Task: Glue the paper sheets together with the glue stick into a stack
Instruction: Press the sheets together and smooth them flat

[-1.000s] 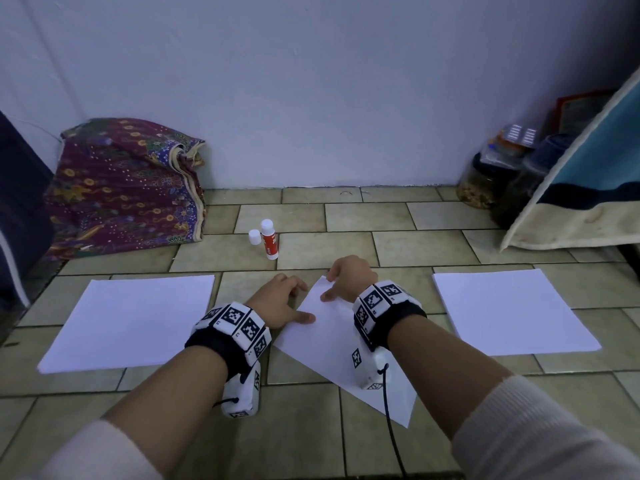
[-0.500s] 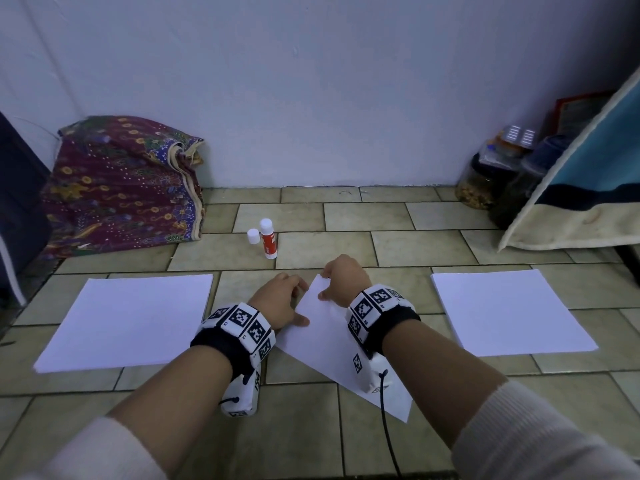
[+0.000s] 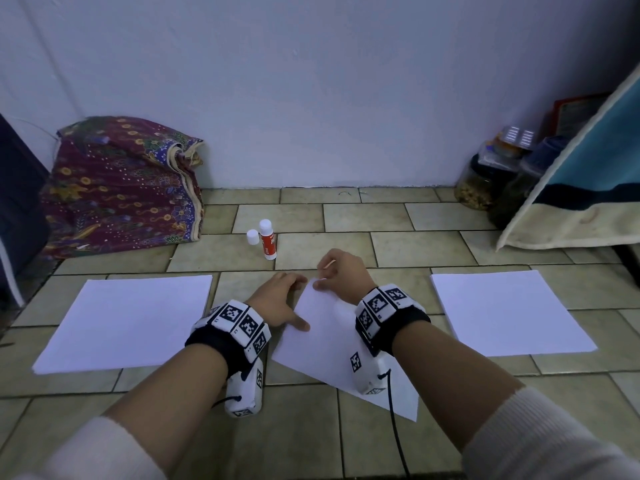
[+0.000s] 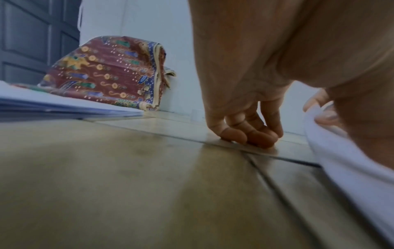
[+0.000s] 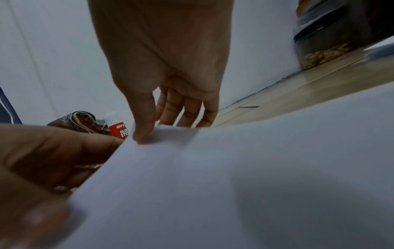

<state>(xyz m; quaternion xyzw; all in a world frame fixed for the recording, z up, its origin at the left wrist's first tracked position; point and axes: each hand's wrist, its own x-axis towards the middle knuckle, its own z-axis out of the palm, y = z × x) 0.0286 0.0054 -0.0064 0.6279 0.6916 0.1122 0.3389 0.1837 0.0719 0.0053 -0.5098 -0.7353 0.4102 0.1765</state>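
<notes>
A white middle sheet (image 3: 329,344) lies askew on the tiled floor between my hands. My right hand (image 3: 337,275) pinches its far corner, thumb on top (image 5: 145,133) and fingers behind, and that corner is raised. My left hand (image 3: 280,303) holds the sheet's left edge. Its thumb lies on the paper, its curled fingers (image 4: 245,133) touch the floor, and the index is hidden at the lifted edge. The red glue stick (image 3: 268,240) stands uncapped just beyond the hands, its white cap (image 3: 252,236) beside it.
A paper stack (image 3: 128,320) lies on the left and another paper stack (image 3: 509,313) on the right. A patterned cloth bundle (image 3: 121,188) sits at the far left by the wall. Jars (image 3: 485,181) and a blue-and-cream cloth (image 3: 588,188) stand at the far right.
My right hand has drawn the sheet's far corner slightly left and raised it. The left hand has stayed on the sheet's left edge.
</notes>
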